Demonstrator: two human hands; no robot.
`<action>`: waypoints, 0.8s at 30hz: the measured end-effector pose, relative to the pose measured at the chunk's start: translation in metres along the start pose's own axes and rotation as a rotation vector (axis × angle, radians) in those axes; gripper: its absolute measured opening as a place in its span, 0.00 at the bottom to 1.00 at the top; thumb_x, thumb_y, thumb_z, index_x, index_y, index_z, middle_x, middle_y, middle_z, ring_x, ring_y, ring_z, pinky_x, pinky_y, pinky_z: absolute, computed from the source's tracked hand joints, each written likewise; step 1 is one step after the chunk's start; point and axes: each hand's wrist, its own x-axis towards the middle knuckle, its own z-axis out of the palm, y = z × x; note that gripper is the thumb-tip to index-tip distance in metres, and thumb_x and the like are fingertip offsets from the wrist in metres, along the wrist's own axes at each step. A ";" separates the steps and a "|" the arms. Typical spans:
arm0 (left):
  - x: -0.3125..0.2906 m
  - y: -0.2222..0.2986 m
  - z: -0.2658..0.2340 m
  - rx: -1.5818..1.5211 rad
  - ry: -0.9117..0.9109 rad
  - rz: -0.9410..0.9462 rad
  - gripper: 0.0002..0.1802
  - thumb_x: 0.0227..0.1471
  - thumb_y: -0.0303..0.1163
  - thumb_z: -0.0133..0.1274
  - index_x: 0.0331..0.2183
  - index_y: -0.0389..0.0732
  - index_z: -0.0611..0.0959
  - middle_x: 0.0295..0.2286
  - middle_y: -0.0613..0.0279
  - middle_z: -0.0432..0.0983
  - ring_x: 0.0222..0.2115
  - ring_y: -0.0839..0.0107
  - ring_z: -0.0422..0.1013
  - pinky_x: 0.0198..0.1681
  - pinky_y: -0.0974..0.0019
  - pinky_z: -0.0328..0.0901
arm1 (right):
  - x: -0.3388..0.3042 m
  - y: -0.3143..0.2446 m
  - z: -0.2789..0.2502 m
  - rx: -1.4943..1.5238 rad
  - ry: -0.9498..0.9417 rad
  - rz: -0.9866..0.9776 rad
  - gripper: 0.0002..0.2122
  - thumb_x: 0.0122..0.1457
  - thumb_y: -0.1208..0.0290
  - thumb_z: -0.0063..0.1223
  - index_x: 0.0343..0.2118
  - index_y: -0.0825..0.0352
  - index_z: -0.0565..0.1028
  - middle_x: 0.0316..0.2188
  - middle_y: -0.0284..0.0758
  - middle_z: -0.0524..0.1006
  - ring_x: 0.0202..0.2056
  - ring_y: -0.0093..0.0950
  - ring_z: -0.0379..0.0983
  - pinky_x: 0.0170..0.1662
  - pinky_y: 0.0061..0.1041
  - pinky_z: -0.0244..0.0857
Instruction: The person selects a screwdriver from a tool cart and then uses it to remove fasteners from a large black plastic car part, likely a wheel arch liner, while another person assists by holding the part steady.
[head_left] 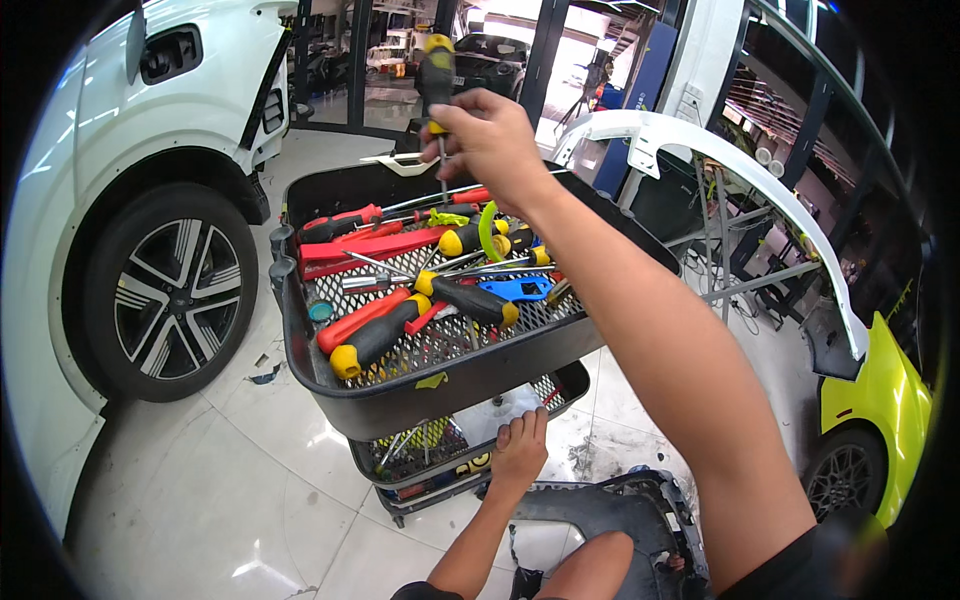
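Above the far part of the cart's top tray [440, 385], my right hand [490, 140] grips a screwdriver [437, 80]. Its black and yellow handle points up and its shaft points down. Lower down, my left hand [520, 450] is closed by the lower tray, beside a whitish translucent sheet [495, 415]; what its fingers hold, if anything, is hidden. Loose tools crowd the mesh top tray: black and yellow screwdrivers [380, 335], a red-handled screwdriver [340, 222], a blue flat tool [516, 289], a red flat bar [365, 250] and a lime-green ring [487, 232].
A white car body with a wheel [180, 290] stands left of the cart. A white arch-shaped trim piece [760, 175] rests on a metal stand at right, near a yellow-green car [880, 420]. A black plastic part [620, 510] lies on the floor close to me.
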 end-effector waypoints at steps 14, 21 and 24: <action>0.004 0.000 0.003 0.032 0.013 0.023 0.21 0.46 0.34 0.53 0.46 0.48 0.79 0.29 0.70 0.65 0.31 0.73 0.65 0.38 0.67 0.59 | -0.002 0.003 -0.013 0.054 -0.105 0.120 0.15 0.66 0.68 0.54 0.49 0.74 0.73 0.37 0.44 0.80 0.36 0.33 0.82 0.33 0.28 0.76; 0.001 0.000 0.004 0.023 0.003 0.036 0.20 0.45 0.33 0.54 0.44 0.48 0.79 0.28 0.70 0.65 0.31 0.72 0.66 0.38 0.66 0.60 | -0.022 0.013 -0.011 -1.410 -0.863 0.048 0.21 0.54 0.78 0.56 0.52 0.56 0.80 0.45 0.39 0.83 0.47 0.41 0.80 0.52 0.41 0.74; 0.003 -0.001 0.004 0.022 -0.005 0.015 0.16 0.45 0.32 0.54 0.40 0.50 0.80 0.27 0.71 0.66 0.30 0.71 0.67 0.40 0.64 0.61 | -0.028 -0.007 0.001 -1.513 -0.860 0.037 0.21 0.51 0.78 0.58 0.49 0.54 0.82 0.45 0.40 0.83 0.49 0.40 0.79 0.54 0.39 0.72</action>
